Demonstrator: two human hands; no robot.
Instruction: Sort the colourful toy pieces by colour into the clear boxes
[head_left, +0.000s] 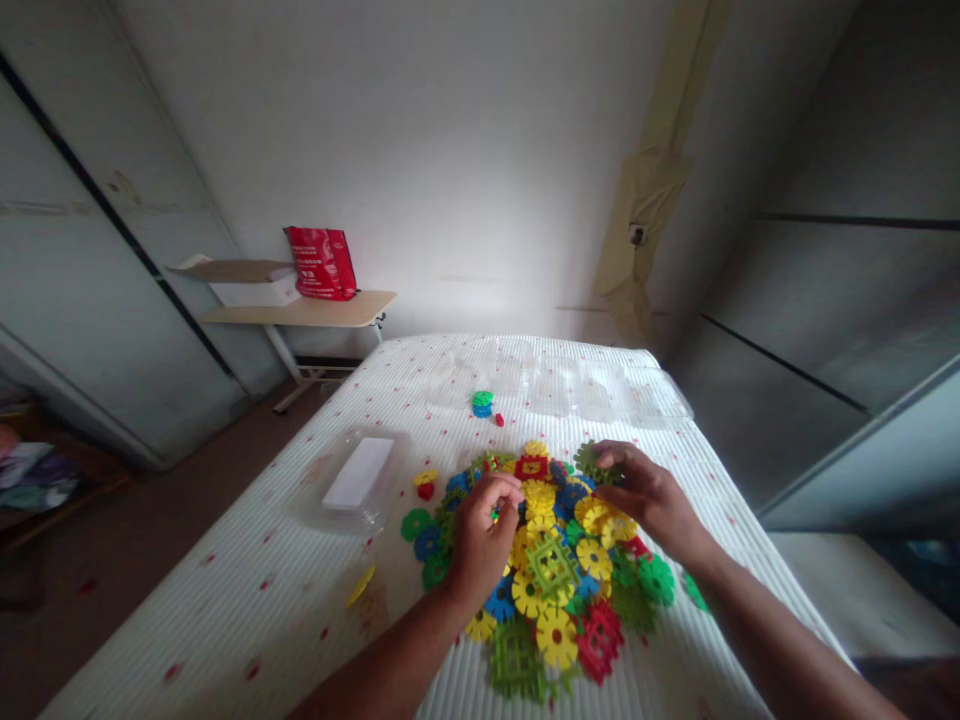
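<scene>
I cannot tell whether the fingers of the left hand [480, 535] or right hand [651, 502] grip anything; brushing the disc pile [529, 594] could scatter it.

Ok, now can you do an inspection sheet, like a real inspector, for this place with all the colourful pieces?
Surface: white ribbed cover, dotted with red.
Job's things: pile of notched plastic pieces, yellow, blue, green and red; a yellow disc lies apart on the left.
Clutter: clear plastic tray and white card, left of the pile; clear plastic packaging beyond it.
Left hand: over the pile, fingers curled; grip unclear.
Right hand: fingertips at a green notched disc; grip unclear.
Cables: nothing seen.
Surroundings: small table with red bag and white box; wall socket.
</scene>
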